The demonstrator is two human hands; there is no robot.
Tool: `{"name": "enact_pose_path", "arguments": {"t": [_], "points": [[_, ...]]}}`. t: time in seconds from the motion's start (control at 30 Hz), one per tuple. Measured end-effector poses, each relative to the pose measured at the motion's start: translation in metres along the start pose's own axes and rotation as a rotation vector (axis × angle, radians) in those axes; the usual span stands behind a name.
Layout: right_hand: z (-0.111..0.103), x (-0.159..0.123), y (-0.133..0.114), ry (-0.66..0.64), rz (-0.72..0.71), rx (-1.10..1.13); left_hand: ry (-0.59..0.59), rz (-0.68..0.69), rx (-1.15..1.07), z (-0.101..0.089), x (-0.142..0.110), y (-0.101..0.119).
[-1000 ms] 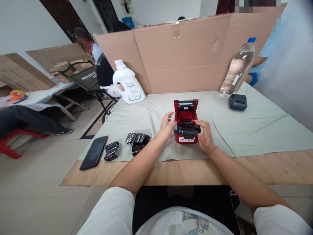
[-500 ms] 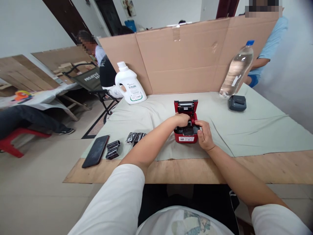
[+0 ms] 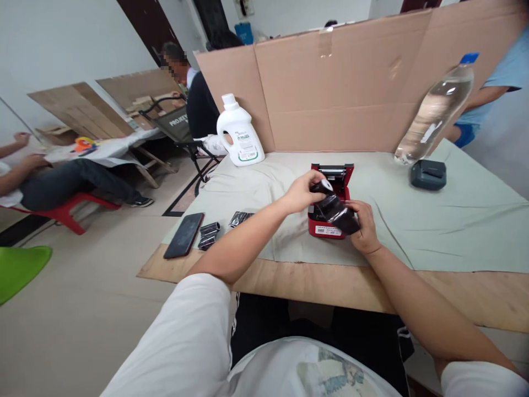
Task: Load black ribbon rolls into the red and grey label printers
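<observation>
The left hand pinches the white-cored upper end of a dark, glossy ribbon between thumb and fingers, while the right hand grips its lower end, the ribbon slanting between both grips in front of a red device with its lid raised.

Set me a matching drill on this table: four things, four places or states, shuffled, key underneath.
Things
1. black roll
2. red machine
3. white jug
4. phone

Places or states
A. in front of the cardboard, at its left end
B. lying near the front left corner of the table
C. between the left hand and the right hand
D. with its lid raised

Pairs: 1-C, 2-D, 3-A, 4-B
</observation>
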State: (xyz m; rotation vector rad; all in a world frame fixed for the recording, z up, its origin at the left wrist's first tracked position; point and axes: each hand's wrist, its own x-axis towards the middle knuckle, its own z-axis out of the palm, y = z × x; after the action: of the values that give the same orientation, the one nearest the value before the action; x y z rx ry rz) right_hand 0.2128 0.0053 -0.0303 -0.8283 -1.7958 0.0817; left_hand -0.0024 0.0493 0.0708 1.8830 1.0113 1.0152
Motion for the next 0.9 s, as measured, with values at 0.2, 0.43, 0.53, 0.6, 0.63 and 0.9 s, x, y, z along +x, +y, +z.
{"name": "enact_pose_path", "arguments": {"t": [0.2, 0.43, 0.53, 0.6, 0.63, 0.9], "points": [[0.002, 0.001, -0.003, 0.006, 0.007, -0.027, -0.101, -0.464, -0.014, -0.148, -0.055, -0.024], [0.002, 0.003, -0.004, 0.003, 0.003, -0.04, -0.047, -0.977, 0.708, -0.244, -0.11, -0.091], [0.001, 0.003, -0.004, -0.009, 0.002, -0.049, -0.087, -0.937, 0.958, -0.23, -0.12, -0.105], [0.001, 0.003, -0.004, -0.017, 0.003, -0.051, -0.074, -0.944, 1.03, -0.216, -0.122, -0.106], [0.0, 0.003, -0.004, -0.02, 0.005, -0.051, -0.06, -0.942, 1.08, -0.21, -0.122, -0.104], [0.0, 0.003, -0.004, -0.034, 0.018, -0.048, -0.494, -0.686, 1.247, -0.168, -0.121, -0.068]]}}
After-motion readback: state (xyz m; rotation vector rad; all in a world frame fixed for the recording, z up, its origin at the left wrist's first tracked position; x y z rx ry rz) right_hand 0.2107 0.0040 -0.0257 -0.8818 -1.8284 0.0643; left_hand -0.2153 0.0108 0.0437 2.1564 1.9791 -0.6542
